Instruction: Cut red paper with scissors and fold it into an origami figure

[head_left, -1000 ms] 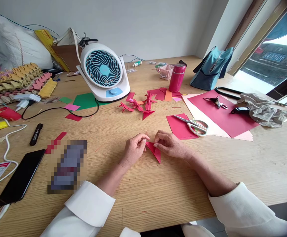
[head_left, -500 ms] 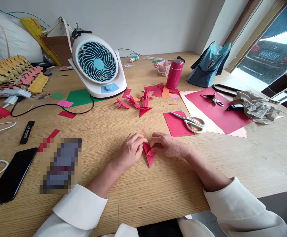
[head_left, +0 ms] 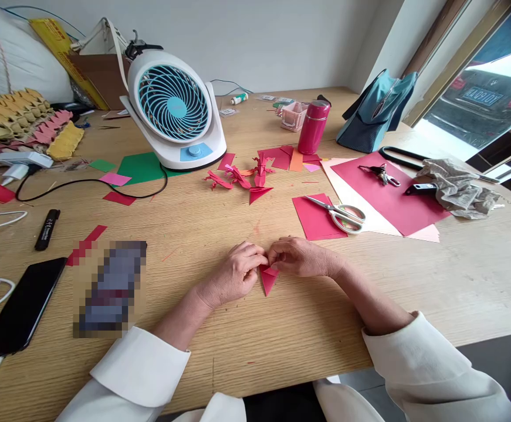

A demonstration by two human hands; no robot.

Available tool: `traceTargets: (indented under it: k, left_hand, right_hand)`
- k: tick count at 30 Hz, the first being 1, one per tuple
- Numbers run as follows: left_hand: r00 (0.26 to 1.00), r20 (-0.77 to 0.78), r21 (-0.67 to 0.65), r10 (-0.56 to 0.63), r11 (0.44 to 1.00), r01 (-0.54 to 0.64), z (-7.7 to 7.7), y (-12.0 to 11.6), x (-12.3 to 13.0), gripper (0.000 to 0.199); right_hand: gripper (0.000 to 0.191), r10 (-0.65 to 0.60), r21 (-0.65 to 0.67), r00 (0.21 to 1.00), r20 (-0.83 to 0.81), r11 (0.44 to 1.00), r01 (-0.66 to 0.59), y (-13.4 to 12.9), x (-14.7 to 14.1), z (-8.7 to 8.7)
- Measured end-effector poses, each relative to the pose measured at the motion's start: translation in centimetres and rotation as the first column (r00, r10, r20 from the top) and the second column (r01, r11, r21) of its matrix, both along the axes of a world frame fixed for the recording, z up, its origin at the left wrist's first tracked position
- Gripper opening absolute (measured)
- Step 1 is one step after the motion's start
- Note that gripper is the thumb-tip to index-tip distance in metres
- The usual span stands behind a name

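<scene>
A small folded red paper (head_left: 269, 283) lies on the wooden table, its pointed end toward me. My left hand (head_left: 236, 272) is at its upper left, fingers bent and pressed onto its top edge. My right hand (head_left: 298, 257) pinches the paper's upper right part with thumb and forefinger. The fingertips of both hands nearly meet and cover the top of the paper. Beyond them sit several folded red paper figures (head_left: 237, 177). Scissors (head_left: 341, 214) rest on red paper squares (head_left: 310, 225) to the right.
A white fan (head_left: 173, 105) stands at the back left, a pink bottle (head_left: 314, 128) and teal bag (head_left: 376, 111) farther right. Large red sheets (head_left: 396, 202) lie at right. A phone (head_left: 22, 308), a marker (head_left: 47, 230) and cables are on the left.
My left hand has shifted slightly right over the paper's top edge, covering more of it. My right hand keeps its pinch. The whole view has moved a little.
</scene>
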State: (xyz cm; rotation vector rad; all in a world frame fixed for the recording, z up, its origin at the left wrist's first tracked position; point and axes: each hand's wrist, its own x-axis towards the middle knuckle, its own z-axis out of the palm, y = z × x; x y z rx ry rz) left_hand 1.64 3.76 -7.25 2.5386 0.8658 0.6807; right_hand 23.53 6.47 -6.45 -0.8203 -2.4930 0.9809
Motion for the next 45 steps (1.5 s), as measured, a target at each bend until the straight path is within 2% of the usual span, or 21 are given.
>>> traceTargets:
  k: [5,9,15,19,23,26,32,35,39,45]
  left_hand:
    - [1.000,-0.008,0.002,-0.018,1.000,0.018,0.1,-0.1,0.1,0.041]
    - [0.999,-0.039,0.018,-0.012,1.000,0.013,0.3,-0.2,0.2,0.040]
    - [0.996,-0.084,0.051,0.001,0.999,0.004,0.4,-0.3,0.3,0.033]
    - [0.997,-0.075,0.069,0.006,0.998,-0.001,0.4,-0.5,0.4,0.021]
    - [0.998,-0.066,0.054,0.022,0.998,-0.019,0.1,-0.5,0.5,0.013]
    - [0.998,-0.045,0.044,0.050,0.998,-0.048,-0.3,-0.3,0.5,0.009]
    - [0.990,-0.109,0.092,0.094,0.992,-0.084,-0.5,-0.6,1.0,0.010]
    - [0.982,-0.158,0.114,0.099,0.990,-0.081,-0.2,-1.1,1.2,0.009]
    - [0.988,-0.140,0.084,0.061,0.995,-0.050,-0.2,-1.1,1.0,0.006]
    - [0.995,-0.081,0.012,0.059,0.998,-0.058,-0.5,-0.5,0.2,0.008]
  right_hand:
    - [0.008,-0.006,0.120,0.996,0.084,0.993,-0.004,-0.3,0.0,-0.1]
    - [0.011,-0.021,0.141,0.992,0.128,0.990,0.003,-0.4,-0.1,-0.2]
    - [0.040,-0.056,0.157,0.993,0.099,0.987,0.040,-0.6,-0.4,0.2]
    - [0.048,-0.108,0.133,0.982,0.157,0.987,0.088,-0.8,0.0,1.1]
    - [0.045,-0.195,0.096,0.953,0.232,0.979,0.177,-0.7,0.6,1.7]
    - [0.045,-0.228,0.083,0.948,0.220,0.973,0.215,-0.6,0.9,1.7]
    - [0.035,-0.113,0.114,0.986,0.122,0.989,0.099,-0.4,0.9,1.4]
    - [0.025,-0.061,0.127,0.989,0.136,0.991,0.043,-0.7,0.7,1.2]
    - [0.016,-0.037,0.123,0.982,0.187,0.992,0.013,-0.9,0.6,1.0]
    - [0.019,-0.031,0.101,0.979,0.202,0.995,0.010,-0.7,1.1,1.2]
